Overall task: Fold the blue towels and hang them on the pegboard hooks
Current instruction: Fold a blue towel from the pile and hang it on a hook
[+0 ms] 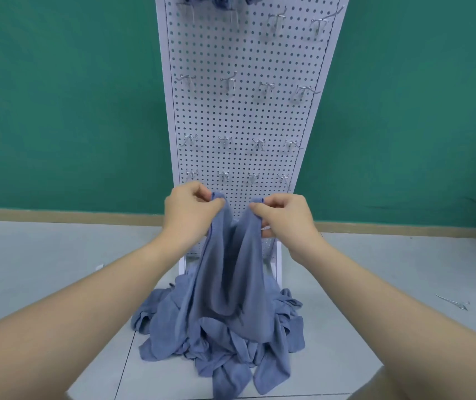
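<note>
The left hand (189,210) pinches one top corner of a blue towel (228,272) between thumb and curled fingers (216,202), held up in front of the lower part of the white pegboard (245,116). The right hand (284,216) pinches the other top corner the same way, just beside the left, so the top edge sags in a deep fold between them. The towel hangs straight down from both grips, its long axis vertical, and its lower end merges with the pile of blue towels (225,350) on the floor (43,255) at the foot of the board. Both hands are about equally near. The likely next step is drawing the corners apart to spread the cloth flat for folding. Bare hooks (228,82) sit above the hands; blue cloth shows at the board's top edge.
</note>
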`<state>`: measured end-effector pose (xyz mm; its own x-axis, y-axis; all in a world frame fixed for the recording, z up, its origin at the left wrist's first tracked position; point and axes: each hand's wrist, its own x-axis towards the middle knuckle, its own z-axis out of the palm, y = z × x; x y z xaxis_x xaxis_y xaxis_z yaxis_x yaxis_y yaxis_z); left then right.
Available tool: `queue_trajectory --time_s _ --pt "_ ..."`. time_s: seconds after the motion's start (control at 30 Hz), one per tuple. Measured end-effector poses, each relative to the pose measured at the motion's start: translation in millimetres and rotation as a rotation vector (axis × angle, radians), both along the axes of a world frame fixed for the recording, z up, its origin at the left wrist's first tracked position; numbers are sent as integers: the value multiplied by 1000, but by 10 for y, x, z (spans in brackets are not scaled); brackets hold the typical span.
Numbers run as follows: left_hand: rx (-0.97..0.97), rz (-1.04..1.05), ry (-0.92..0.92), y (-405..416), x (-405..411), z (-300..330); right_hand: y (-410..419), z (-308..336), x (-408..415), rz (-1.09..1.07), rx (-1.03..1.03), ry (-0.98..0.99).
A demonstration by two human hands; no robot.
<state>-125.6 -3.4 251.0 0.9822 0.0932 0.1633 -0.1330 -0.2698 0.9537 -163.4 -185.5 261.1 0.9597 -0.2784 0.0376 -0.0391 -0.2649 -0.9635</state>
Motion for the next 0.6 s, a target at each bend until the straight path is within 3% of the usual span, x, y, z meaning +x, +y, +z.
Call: queue_trajectory --time_s 0.37,0.6 --pt "34 -200 -33 -87 -175 66 201 25 -31 75 -81 -65" --pt "25 -155 -98 -92 -195 63 258 36 -21 57 -153 -122"
